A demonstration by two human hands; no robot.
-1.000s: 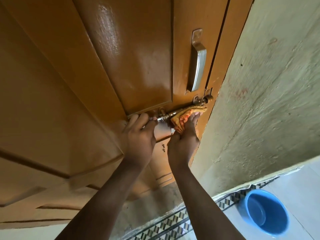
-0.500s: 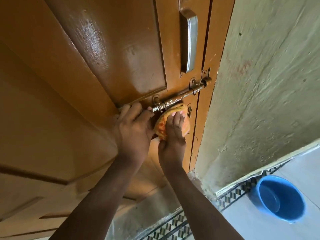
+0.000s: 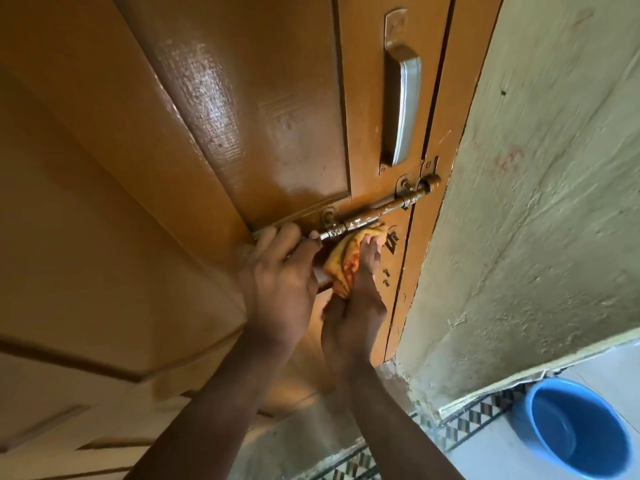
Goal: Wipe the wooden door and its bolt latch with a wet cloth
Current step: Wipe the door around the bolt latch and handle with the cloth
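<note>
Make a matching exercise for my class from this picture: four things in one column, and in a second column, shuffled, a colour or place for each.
Things:
1. cloth
2. bucket
3. door handle
4. bolt latch

Descriptions:
A. blue, on the floor at lower right
B. silver, upright, above the bolt
C. yellow and orange, pressed to the door by the right hand
D. brown metal rod, its near end held by the left hand

Pairs: 1-C, 2-A, 3-B, 4-D
</note>
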